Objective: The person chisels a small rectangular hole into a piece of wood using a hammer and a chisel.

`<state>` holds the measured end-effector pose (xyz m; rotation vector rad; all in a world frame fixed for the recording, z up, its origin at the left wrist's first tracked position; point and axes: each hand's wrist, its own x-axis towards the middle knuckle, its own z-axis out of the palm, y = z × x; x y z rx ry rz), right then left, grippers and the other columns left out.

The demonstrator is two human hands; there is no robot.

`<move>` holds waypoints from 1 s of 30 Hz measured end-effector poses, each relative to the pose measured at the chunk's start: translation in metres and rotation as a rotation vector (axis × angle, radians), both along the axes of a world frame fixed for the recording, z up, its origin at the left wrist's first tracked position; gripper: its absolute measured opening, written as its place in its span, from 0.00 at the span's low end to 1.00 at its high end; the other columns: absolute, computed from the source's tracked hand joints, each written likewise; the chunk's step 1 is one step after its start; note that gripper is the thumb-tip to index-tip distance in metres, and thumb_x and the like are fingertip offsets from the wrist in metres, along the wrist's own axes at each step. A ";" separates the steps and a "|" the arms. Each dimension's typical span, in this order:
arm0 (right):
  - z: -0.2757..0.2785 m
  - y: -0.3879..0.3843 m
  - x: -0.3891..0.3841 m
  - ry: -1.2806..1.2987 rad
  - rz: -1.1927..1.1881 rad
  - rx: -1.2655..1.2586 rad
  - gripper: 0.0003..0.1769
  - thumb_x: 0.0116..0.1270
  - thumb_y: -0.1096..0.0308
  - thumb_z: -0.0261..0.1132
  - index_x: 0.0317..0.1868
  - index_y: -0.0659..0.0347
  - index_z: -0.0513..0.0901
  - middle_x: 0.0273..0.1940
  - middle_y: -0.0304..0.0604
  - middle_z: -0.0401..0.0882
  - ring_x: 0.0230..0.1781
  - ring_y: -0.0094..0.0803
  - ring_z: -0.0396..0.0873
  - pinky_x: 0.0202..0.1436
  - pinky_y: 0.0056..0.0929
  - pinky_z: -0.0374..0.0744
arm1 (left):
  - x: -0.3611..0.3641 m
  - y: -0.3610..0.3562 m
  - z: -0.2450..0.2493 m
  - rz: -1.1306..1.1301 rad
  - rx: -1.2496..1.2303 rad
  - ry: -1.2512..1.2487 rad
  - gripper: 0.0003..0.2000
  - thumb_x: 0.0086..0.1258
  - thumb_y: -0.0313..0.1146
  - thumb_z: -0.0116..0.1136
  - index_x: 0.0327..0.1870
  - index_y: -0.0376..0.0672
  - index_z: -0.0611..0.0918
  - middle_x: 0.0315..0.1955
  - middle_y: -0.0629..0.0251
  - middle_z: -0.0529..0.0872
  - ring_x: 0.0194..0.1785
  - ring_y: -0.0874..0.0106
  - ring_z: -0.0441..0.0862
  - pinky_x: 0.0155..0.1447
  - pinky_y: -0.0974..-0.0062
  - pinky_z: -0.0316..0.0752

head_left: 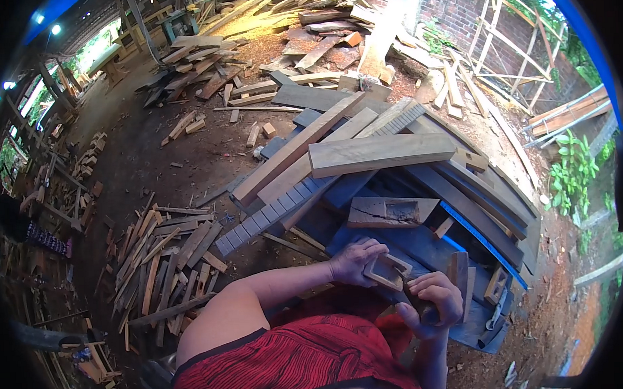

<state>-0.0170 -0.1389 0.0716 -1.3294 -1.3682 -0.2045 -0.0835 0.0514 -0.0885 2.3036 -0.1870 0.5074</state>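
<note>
My left hand [355, 260] grips a small wooden block [389, 270] with a rectangular slot cut in it, pressing it down on a dark blue-grey plank [409, 242]. My right hand [435, 301] is closed around a dark tool handle [417, 306], its tip at the block's edge. Both hands work close together just above my red-clothed lap. Just beyond the hands lies a larger mortised block [387, 212].
A stack of long planks [382, 153] and a notched grey beam [271, 213] lies ahead. Short wood offcuts [166, 261] cover the ground at left. A blue strip [481, 240] runs along the right. More timber piles [197, 61] and a brick wall [456, 11] stand beyond.
</note>
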 end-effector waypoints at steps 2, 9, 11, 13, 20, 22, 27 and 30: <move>0.000 -0.001 -0.001 -0.003 -0.003 -0.004 0.21 0.46 0.66 0.79 0.32 0.62 0.74 0.27 0.46 0.80 0.27 0.37 0.83 0.30 0.32 0.82 | 0.000 0.000 -0.001 0.008 0.005 -0.016 0.40 0.39 0.43 0.77 0.58 0.45 0.72 0.51 0.57 0.77 0.55 0.55 0.75 0.60 0.60 0.71; 0.008 -0.016 -0.008 0.117 -0.223 0.012 0.19 0.49 0.71 0.76 0.34 0.64 0.73 0.29 0.47 0.79 0.30 0.37 0.82 0.36 0.34 0.83 | -0.003 -0.003 -0.003 -0.008 -0.031 -0.014 0.39 0.38 0.43 0.78 0.57 0.44 0.73 0.49 0.58 0.77 0.55 0.55 0.75 0.60 0.60 0.71; 0.026 -0.028 -0.010 0.201 -0.241 0.080 0.16 0.51 0.73 0.73 0.34 0.63 0.72 0.29 0.47 0.79 0.30 0.36 0.81 0.38 0.35 0.82 | -0.010 -0.008 -0.007 0.093 -0.055 -0.014 0.39 0.39 0.44 0.78 0.56 0.44 0.73 0.49 0.57 0.76 0.54 0.54 0.75 0.60 0.60 0.71; 0.039 -0.040 -0.008 0.294 -0.262 0.141 0.14 0.53 0.75 0.70 0.35 0.62 0.71 0.30 0.47 0.78 0.31 0.34 0.80 0.41 0.35 0.82 | -0.029 -0.010 0.001 0.118 -0.059 -0.047 0.39 0.40 0.44 0.78 0.57 0.44 0.72 0.49 0.56 0.76 0.54 0.53 0.74 0.60 0.60 0.71; 0.016 -0.030 0.009 0.005 -0.459 -0.056 0.14 0.52 0.76 0.73 0.33 0.61 0.73 0.30 0.43 0.80 0.30 0.33 0.80 0.36 0.29 0.76 | -0.145 0.035 -0.003 0.324 -0.790 0.213 0.39 0.48 0.44 0.77 0.60 0.39 0.71 0.50 0.60 0.77 0.54 0.65 0.78 0.58 0.67 0.75; 0.000 -0.020 0.016 0.097 -0.443 -0.243 0.14 0.51 0.75 0.74 0.31 0.60 0.74 0.28 0.42 0.79 0.29 0.32 0.79 0.34 0.28 0.75 | -0.182 0.050 0.001 0.457 -1.201 0.327 0.34 0.54 0.43 0.73 0.61 0.39 0.72 0.50 0.59 0.79 0.52 0.64 0.79 0.56 0.65 0.76; 0.003 -0.003 0.019 0.150 -0.435 -0.329 0.13 0.51 0.73 0.73 0.29 0.59 0.74 0.26 0.38 0.77 0.26 0.27 0.76 0.33 0.26 0.73 | -0.280 0.080 -0.069 0.201 -2.172 0.361 0.29 0.65 0.51 0.59 0.62 0.41 0.74 0.48 0.53 0.82 0.46 0.56 0.83 0.51 0.54 0.78; 0.012 0.004 0.016 0.124 -0.376 -0.367 0.13 0.50 0.72 0.74 0.28 0.58 0.74 0.25 0.39 0.76 0.25 0.28 0.74 0.32 0.26 0.72 | -0.300 0.082 -0.108 0.317 -2.292 0.184 0.30 0.66 0.58 0.54 0.60 0.42 0.76 0.47 0.50 0.83 0.44 0.52 0.83 0.47 0.48 0.78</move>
